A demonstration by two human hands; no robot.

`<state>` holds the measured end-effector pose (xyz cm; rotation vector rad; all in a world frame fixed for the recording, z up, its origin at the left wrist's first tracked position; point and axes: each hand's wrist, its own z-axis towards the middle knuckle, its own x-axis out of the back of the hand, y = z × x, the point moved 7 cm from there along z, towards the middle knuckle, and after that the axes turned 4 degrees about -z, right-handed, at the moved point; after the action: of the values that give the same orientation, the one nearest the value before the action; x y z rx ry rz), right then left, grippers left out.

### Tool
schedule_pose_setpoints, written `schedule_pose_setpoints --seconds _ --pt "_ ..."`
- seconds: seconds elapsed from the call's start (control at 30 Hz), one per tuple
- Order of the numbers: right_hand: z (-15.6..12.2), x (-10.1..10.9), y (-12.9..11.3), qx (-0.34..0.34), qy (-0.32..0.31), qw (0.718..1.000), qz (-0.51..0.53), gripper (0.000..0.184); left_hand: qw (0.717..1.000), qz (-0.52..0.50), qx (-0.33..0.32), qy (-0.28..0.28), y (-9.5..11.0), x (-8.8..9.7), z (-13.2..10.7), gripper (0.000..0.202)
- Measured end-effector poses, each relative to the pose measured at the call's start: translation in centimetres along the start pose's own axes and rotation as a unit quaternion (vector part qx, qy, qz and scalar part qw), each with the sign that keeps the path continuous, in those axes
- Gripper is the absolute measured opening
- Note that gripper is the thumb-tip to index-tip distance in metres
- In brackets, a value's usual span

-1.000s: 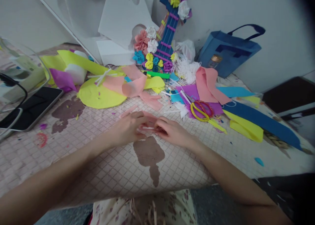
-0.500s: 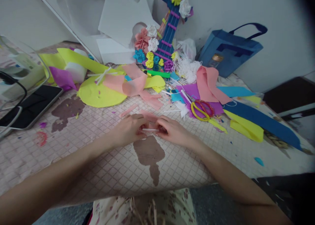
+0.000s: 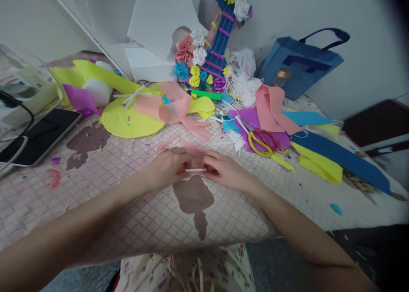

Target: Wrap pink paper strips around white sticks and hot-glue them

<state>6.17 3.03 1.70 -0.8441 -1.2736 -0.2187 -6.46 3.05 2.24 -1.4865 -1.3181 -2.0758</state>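
Note:
Between my hands lies a thin white stick [image 3: 196, 170], set crosswise on a strip of pink crepe paper [image 3: 193, 149] on the table. My left hand [image 3: 171, 166] pinches the stick's left end, its fingers curled. At the other end, my right hand [image 3: 222, 169] grips it the same way. Both sets of fingertips also touch the pink paper, and they hide the stick's tips. Just beyond my left hand is a loose narrow pink strip [image 3: 168, 141]. A dark brown stain-like patch [image 3: 193, 194] shows on the quilted cloth right below my hands.
Scissors with yellow and red handles [image 3: 260, 143] lie to the right on purple paper. Behind are a yellow paper disc [image 3: 131, 119], a green cutter [image 3: 204, 95] and a flower-decorated paper guitar [image 3: 217, 49]. A phone [image 3: 40, 134] lies left; a blue bag [image 3: 300, 66] stands back right.
My hands stay in nearly the same place. The white stick between them sits very slightly lower, with pink paper now showing around it.

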Motion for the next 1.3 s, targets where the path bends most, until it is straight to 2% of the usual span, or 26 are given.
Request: schedule_pose_setpoints --seconds 0.13,0.23,0.4,0.63,0.77,0.9,1.1,1.3 --pt "0.0 -0.1 0.1 0.005 -0.001 1.0 -0.012 0.007 0.999 0.007 -0.015 0.029 0.1 0.0 -0.2 0.021" --pt "0.0 -0.1 0.1 0.003 0.009 1.0 -0.021 0.006 0.998 0.014 -0.041 0.041 0.6 0.0 -0.3 0.019" --pt "-0.1 0.0 -0.1 -0.014 0.011 0.999 -0.042 0.012 0.999 0.038 -0.03 0.018 0.9 -0.1 -0.3 0.009" --pt "0.0 -0.1 -0.1 -0.012 0.001 0.999 -0.046 0.014 0.998 0.048 -0.051 -0.006 0.8 -0.6 -0.4 0.019" --pt "-0.1 -0.4 -0.2 -0.002 -0.009 0.999 -0.052 0.014 0.996 0.056 -0.075 0.0 0.8 -0.7 -1.1 0.023" --pt "-0.5 -0.4 -0.4 -0.008 0.014 0.999 -0.046 0.013 0.993 0.058 -0.103 0.007 1.0 -1.0 -1.8 0.028" --pt "-1.0 -0.5 -0.5 -0.02 0.042 0.998 -0.029 0.012 0.996 -0.001 -0.066 0.055 0.0 -1.1 -1.6 0.018" --pt "-1.1 -0.6 -0.3 -0.026 0.042 0.999 -0.013 0.011 0.996 -0.055 -0.051 0.057 -0.5 -1.1 -1.4 0.013"
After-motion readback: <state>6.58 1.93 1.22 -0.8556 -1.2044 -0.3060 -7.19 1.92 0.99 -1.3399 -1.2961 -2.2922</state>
